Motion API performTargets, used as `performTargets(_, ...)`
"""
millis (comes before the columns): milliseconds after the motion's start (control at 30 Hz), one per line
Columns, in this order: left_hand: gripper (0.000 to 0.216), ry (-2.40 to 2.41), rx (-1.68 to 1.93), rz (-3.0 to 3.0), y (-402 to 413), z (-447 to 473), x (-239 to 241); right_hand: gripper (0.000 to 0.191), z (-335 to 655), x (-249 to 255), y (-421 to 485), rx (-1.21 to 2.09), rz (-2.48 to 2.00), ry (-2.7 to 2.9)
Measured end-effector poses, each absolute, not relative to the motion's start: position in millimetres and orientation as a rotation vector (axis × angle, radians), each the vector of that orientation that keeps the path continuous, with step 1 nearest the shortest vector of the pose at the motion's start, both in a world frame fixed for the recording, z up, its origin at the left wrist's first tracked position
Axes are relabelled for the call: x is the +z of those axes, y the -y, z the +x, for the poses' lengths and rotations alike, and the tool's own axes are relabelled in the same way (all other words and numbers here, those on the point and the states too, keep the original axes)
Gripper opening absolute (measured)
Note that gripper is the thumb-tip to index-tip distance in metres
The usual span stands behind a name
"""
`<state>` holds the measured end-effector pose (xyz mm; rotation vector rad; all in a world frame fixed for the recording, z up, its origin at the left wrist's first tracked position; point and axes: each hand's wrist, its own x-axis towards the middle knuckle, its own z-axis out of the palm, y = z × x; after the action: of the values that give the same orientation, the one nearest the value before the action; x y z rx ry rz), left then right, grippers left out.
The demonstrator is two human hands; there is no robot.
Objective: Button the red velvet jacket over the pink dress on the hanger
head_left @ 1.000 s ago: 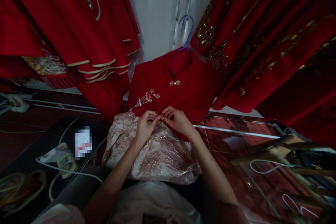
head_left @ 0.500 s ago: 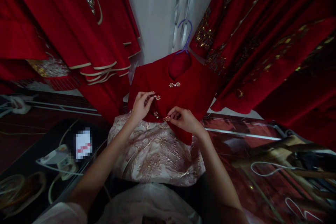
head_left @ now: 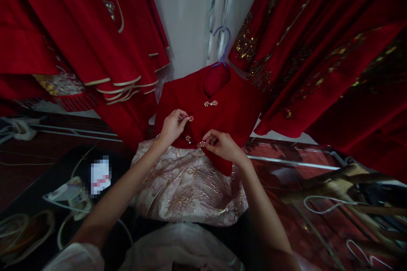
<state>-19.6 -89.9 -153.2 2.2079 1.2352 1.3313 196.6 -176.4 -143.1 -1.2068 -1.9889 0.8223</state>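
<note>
A red velvet jacket (head_left: 235,108) hangs on a purple hanger (head_left: 223,44) straight ahead, with a pale gold brocade skirt (head_left: 187,186) below it. Pearl button clasps run down its front; the top one (head_left: 210,103) is fastened. My left hand (head_left: 172,126) pinches the jacket flap at the second clasp (head_left: 190,118), fingers closed on the fabric. My right hand (head_left: 222,145) pinches the lower clasp (head_left: 201,144) at the jacket's edge, fingers closed on it. Another clasp (head_left: 188,138) shows between the two hands.
Red embroidered garments hang on the left (head_left: 79,29) and right (head_left: 333,51). A white power strip with cables (head_left: 71,192) lies at lower left. Wooden hangers (head_left: 343,182) are piled at lower right on a dark red floor (head_left: 286,173). A white wall (head_left: 187,12) is behind.
My left hand rose from beside the right hand at the lower edge to the second clasp, covering the tassel ornament. My right hand stayed at the lower clasp.
</note>
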Motion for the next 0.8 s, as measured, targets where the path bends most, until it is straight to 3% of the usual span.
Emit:
performTargets(200, 0.012, -1.342, 1.294, 2.434, 85, 1, -142, 0.014, 200, -138, 178, 0.831, -1.219, 1.976)
performTargets(433, 0.014, -1.134, 1.197, 2.562, 59, 33, -101, 0.010, 210, -124, 185, 0.904, -1.230, 1.988)
performTargets(667, 0.014, -1.086, 0.597, 2.604, 39, -15, -88, 0.011, 223, -119, 186, 0.883, -1.252, 1.952)
performTargets(800, 0.013, -1.086, 0.594, 2.615, 53, -36, -98, 0.012, 223, -119, 185, 0.890, -1.255, 1.938)
